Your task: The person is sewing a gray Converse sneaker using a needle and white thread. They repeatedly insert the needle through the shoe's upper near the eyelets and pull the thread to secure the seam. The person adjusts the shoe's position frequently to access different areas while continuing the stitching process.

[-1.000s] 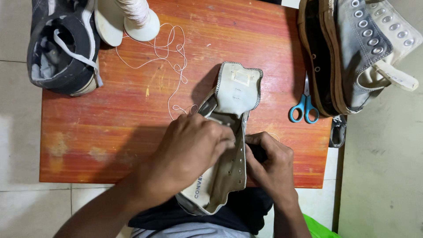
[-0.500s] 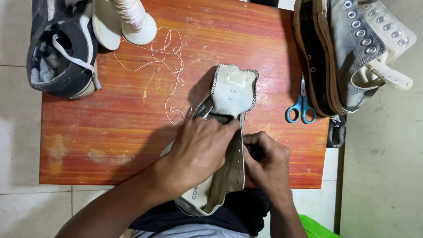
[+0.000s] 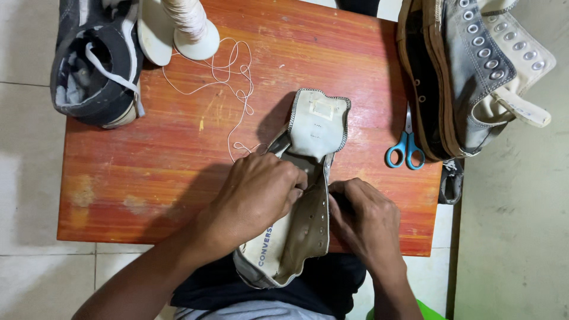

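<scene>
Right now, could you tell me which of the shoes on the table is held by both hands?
The pale grey shoe at the near edge; the dark shoe and grey high-tops lie untouched at the far corners.

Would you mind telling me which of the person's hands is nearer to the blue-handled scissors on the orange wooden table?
Right. The right hand lies just below-left of the blue-handled scissors; the left hand sits farther left, across the pale canvas shoe both hands grip.
</scene>
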